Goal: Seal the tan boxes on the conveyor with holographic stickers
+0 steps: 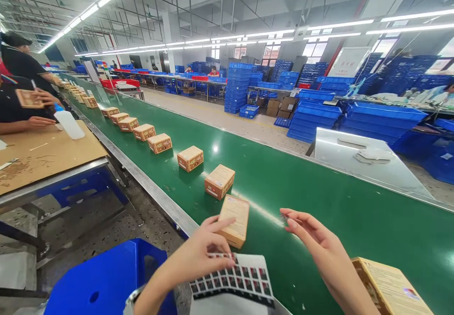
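My left hand pinches a sheet of small dark-and-red stickers between thumb and fingers. Its index finger reaches across the top of a tan printed box on the green conveyor belt. To the right of that box, above the belt, my right hand has thumb and index finger nearly together on a small, sticker-like piece, too small to make out clearly. Another tan box lies beside my right forearm, partly hidden by it.
More boxes stand in a row along the conveyor belt. A blue stool is at lower left. At the left table, a co-worker holds a box near a white bottle. Blue crates are stacked beyond the belt.
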### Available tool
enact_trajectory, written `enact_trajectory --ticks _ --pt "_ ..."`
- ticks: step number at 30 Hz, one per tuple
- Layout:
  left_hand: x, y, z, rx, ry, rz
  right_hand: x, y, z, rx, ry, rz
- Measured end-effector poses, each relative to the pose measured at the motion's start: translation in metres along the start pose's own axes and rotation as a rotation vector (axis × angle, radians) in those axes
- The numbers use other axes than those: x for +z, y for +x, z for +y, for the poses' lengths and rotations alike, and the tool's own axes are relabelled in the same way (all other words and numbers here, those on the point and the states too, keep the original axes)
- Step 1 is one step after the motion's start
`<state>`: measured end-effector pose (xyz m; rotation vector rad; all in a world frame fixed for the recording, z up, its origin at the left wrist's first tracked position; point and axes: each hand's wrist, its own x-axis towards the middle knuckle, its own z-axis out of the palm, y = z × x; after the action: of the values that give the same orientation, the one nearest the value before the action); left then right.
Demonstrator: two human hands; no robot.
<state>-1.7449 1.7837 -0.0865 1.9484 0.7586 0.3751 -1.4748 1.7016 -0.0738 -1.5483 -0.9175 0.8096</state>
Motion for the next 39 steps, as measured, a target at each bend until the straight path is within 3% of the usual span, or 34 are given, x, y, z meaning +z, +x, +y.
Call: enact_trajectory --ticks 3,6,10,12,14,17,20,22,24,26,30,35,39 --pt "0.037 0.014 0.015 0.048 0.063 -0.101 0.010 0.011 0.007 0.028 0.037 0.034" --pt "0.067 0.025 0.028 0.081 0.141 -0.132 0.018 0.014 0.024 0.096 0.150 0.127" --pt "0.083 0.028 0.039 0.057 0.232 -0.181 0.016 0.005 0.043 0.166 0.283 0.211" --pt "0.081 0.028 0.041 0.084 0.242 -0.213 0.009 0.001 0.043 0.140 0.253 0.186" --pt "0.074 0.033 0.040 0.153 0.219 -0.256 -0.002 0.002 0.037 0.016 0.148 0.113" --pt "0.058 0.049 0.038 0.249 0.143 -0.336 -0.023 0.011 0.020 -0.214 -0.084 -0.190" --pt "0.036 0.062 0.039 0.254 0.122 -0.362 -0.043 0.018 0.001 -0.308 -0.423 -0.557" --pt "0.019 0.059 0.044 0.234 0.134 -0.342 -0.052 0.018 -0.007 -0.377 -0.688 -0.633" --pt "0.006 0.047 0.053 0.220 0.117 -0.355 -0.057 0.012 -0.009 -0.446 -0.931 -0.556" --pt "0.000 0.029 0.063 0.193 0.099 -0.405 -0.060 0.001 -0.005 -0.446 -1.127 -0.388" --pt "0.020 0.008 0.080 0.102 0.141 -0.517 -0.059 -0.030 0.011 -0.308 -1.292 -0.025" --pt "0.067 0.027 0.082 0.245 0.277 -0.502 -0.064 -0.064 0.021 -0.174 -0.996 0.243" --pt "0.086 0.042 0.081 0.421 0.338 -0.549 -0.085 -0.079 0.027 -0.058 -0.617 0.349"
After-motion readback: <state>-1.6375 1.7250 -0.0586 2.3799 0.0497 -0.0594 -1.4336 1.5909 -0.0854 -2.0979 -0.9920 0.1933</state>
